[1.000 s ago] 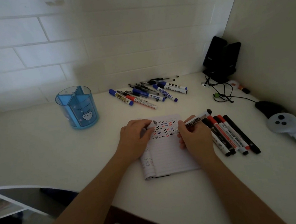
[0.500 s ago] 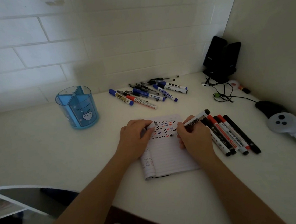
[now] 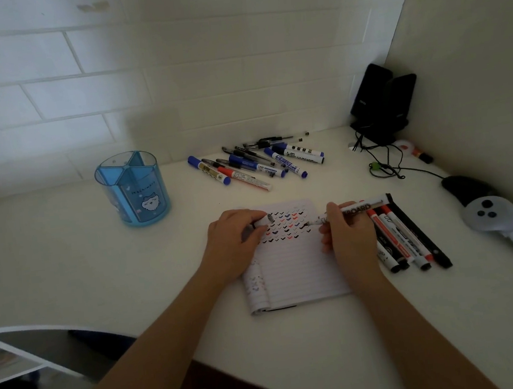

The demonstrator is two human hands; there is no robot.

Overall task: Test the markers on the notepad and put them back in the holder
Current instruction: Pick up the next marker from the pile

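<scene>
A lined notepad [image 3: 298, 272] lies open on the white desk, its top rows filled with small black, blue and red check marks. My right hand [image 3: 349, 235] grips a white whiteboard marker [image 3: 356, 209], whose black tip touches the page at the right end of the marks. My left hand [image 3: 235, 244] rests on the pad's left edge and pinches a small white marker cap [image 3: 264, 221]. The blue divided holder [image 3: 132, 188] stands upright at the left, apart from both hands.
Several blue, red and black markers and pens [image 3: 255, 164] lie in a loose pile at the back. A row of red and black markers [image 3: 407, 240] lies right of the pad. Black speakers [image 3: 381, 102], cables, a mouse [image 3: 465, 188] and a white controller [image 3: 491, 214] fill the right corner.
My right hand tilted the marker flatter and shifted its tip slightly right along the row of marks. The left hand and cap stayed in place.
</scene>
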